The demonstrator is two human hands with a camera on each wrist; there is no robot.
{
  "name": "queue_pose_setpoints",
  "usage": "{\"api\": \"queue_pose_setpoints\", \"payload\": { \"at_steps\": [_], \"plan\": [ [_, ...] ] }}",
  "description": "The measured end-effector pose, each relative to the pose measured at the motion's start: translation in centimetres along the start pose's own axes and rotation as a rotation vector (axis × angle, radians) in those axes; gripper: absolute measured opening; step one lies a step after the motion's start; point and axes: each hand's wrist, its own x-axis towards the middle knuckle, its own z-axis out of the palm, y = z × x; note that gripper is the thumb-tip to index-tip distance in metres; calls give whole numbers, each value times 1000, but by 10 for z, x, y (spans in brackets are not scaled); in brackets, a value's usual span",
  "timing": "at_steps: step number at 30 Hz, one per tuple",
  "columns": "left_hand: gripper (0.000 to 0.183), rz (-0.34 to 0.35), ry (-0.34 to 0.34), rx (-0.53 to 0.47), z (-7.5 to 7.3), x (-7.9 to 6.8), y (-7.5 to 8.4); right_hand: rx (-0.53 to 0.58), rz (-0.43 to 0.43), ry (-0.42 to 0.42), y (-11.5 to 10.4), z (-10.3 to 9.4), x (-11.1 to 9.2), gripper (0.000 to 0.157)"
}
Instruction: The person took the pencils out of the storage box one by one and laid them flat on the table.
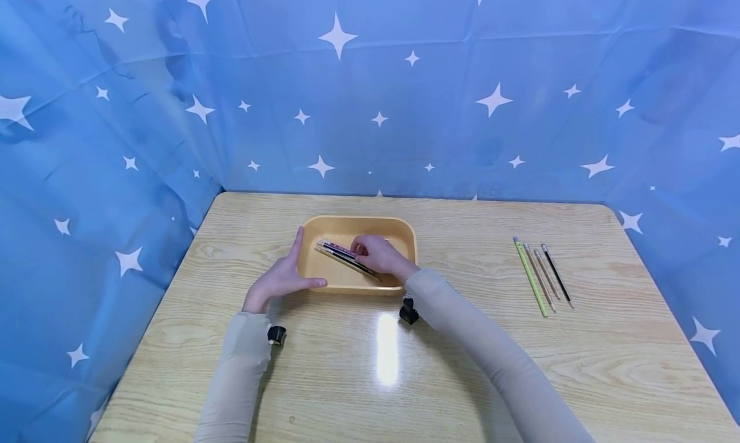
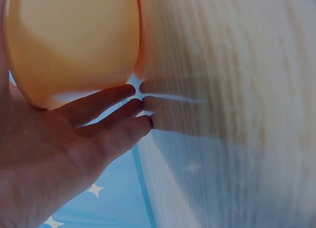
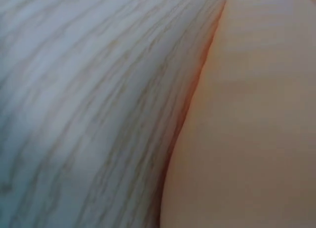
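Sleeves (image 1: 237,372) are lying closest in my view; left hand (image 1: 281,276) is straddling left end of tray (image 1: 358,224), thumb and fingers wide apart, touching without clasping. Right hand (image 1: 378,255) is leaning over near-right corner, back upward, fingers bending down at pencils (image 1: 345,258); whether pinching, I'm not seeing. Pencils are lying inside tray, long axes running far-left to near-right, right hand nearer. Farther right, four loose pencils (image 1: 530,277) are resting on table (image 1: 462,237).

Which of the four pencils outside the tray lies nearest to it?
The lime-green pencil, leftmost and closest to the tray; the two brownish pencils and black pencil lie farther right.
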Motion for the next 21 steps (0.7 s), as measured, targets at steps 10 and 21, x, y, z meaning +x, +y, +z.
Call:
{"api": "queue_pose_setpoints", "payload": {
  "at_steps": [10, 21],
  "plan": [
    [130, 10, -8, -1, 1, 2, -1, 61, -41, 41, -2, -8, -8, 17],
    [130, -10, -3, 19, 1, 2, -2, 108, -67, 97, -11, -16, -16, 22]
  ]
}}
